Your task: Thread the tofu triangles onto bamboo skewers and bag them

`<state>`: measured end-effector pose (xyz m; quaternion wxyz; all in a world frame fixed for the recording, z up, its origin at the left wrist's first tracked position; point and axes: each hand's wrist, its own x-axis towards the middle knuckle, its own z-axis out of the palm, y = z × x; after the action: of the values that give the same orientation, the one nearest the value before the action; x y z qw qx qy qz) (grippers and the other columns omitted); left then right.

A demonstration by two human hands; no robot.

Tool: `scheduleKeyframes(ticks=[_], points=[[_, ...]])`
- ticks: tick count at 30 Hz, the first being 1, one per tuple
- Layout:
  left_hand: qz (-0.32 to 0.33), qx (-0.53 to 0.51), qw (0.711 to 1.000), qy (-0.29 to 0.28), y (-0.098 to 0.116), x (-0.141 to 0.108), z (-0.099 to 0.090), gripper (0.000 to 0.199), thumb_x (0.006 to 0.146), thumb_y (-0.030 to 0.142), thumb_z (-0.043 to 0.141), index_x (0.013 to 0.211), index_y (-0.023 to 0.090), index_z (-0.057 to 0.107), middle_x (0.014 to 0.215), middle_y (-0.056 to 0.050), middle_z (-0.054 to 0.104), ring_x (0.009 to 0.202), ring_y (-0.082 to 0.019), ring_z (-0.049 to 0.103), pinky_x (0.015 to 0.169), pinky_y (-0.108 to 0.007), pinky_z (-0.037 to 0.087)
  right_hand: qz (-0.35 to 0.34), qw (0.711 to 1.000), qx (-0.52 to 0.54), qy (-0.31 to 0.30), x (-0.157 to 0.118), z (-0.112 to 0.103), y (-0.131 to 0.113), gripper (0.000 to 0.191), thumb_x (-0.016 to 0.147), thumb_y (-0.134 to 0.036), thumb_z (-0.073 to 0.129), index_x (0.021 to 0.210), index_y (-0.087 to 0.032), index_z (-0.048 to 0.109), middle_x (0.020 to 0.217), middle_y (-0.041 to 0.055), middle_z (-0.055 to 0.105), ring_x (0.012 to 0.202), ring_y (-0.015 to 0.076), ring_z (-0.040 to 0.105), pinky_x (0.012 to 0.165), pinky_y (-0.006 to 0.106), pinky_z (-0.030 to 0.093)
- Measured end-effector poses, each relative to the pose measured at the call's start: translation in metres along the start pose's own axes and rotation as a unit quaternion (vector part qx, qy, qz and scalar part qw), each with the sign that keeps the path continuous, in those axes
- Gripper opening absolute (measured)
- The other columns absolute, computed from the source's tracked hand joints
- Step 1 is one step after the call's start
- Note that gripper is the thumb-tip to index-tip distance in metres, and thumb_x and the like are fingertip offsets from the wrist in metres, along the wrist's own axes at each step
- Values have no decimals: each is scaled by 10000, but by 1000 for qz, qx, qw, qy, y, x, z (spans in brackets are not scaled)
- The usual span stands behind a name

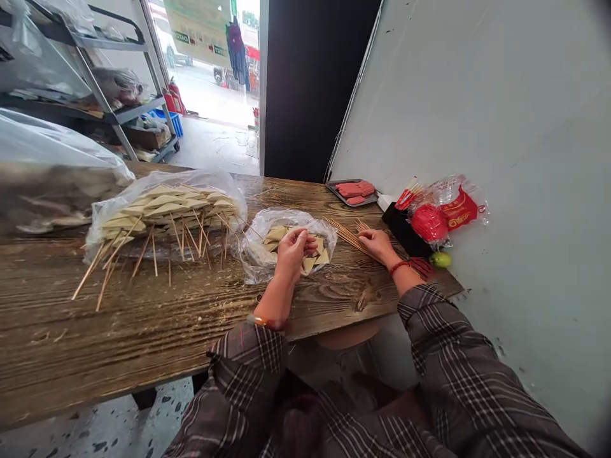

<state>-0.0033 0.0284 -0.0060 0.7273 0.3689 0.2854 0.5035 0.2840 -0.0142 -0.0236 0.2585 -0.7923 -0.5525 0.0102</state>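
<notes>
The left hand (294, 251) is above the small bag (258, 272), fingers curled in and thumb close to them, so only slightly open; whether it has hold of anything, I cannot tell. The right hand (376, 243) is at the skewers (344, 234), fingers bent down over their ends; how far it is closed, and whether it grips any, I cannot tell.

The tan pieces (323, 257) lie loose in the small bag, at the middle of the counter (191, 331); the skewers lie bare just right of it; to its left, threaded pieces (172, 202) are heaped in a large bag (236, 184), their sticks pointing towards the near edge.

Beyond the skewers, by the wall (477, 95), a tray (333, 187) bears pink slabs (356, 189); right of these stand a black box (405, 229) and a red packet (462, 208), with a green fruit (440, 259) just nearer; a bangle (268, 323) circles the left wrist, a red bracelet (399, 266) the right.
</notes>
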Motion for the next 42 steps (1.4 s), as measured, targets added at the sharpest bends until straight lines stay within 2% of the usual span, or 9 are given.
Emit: scheduleKeyframes(ticks=[5,9,14,22,27,30,33,37,42], points=[[-4,13,1000,0,2,-1,-2,346,767,356,712,980,125,568,723,-10,675,554,-97,640,558,-214,505,-5,1000,-12,26,8,26,-8,240,772,-278,647,972,-180,735,938,75,737,849,209,651,781,313,482],[-8,15,1000,-2,3,-2,-4,416,727,408,748,979,130,569,727,-13,677,550,-101,635,558,-221,498,0,999,-7,53,10,38,-11,160,801,-277,607,879,-192,719,884,67,718,854,214,628,790,322,467],[-7,12,1000,-5,1,-4,-4,448,701,437,770,963,130,577,736,-22,679,562,-103,636,562,-224,496,-7,997,5,74,7,39,-11,170,825,-280,554,797,-206,704,905,74,713,886,226,613,799,328,444],[-6,-3,1000,-9,0,-5,-4,495,668,474,787,948,124,577,726,-22,675,564,-102,631,549,-220,499,-12,992,58,108,14,33,-26,191,788,-316,557,736,-207,705,792,63,706,769,213,614,714,312,440],[-4,-6,1000,-4,-1,-6,-5,515,659,483,794,960,126,574,726,-19,672,566,-101,635,553,-219,498,-34,980,119,153,21,22,-56,241,827,-367,529,794,-187,685,791,72,706,734,205,623,703,311,461],[-9,-10,1000,0,-1,-6,-5,493,665,477,795,943,132,577,721,-20,672,552,-99,632,540,-214,490,-61,965,159,198,25,9,-85,315,909,-404,434,946,-172,643,874,86,698,765,199,624,715,311,473],[-11,-14,1000,4,-2,-7,-5,477,665,466,801,931,136,581,714,-21,671,545,-104,632,535,-220,493,-107,950,196,217,24,-5,-119,320,950,-436,405,1012,-193,603,820,41,660,698,173,594,664,285,461],[-6,-15,1000,0,-1,-8,-5,500,653,484,806,933,135,582,711,-25,666,553,-110,633,541,-228,501,-199,940,200,190,6,-13,-158,261,960,-427,453,966,-222,614,752,7,641,640,159,579,631,275,436],[17,-12,1000,22,4,-10,-4,539,669,529,779,984,139,582,721,-17,663,545,-106,623,538,-225,489,-296,941,108,127,-29,8,-175,213,972,-366,471,953,-234,637,854,40,716,730,186,656,643,284,440]])
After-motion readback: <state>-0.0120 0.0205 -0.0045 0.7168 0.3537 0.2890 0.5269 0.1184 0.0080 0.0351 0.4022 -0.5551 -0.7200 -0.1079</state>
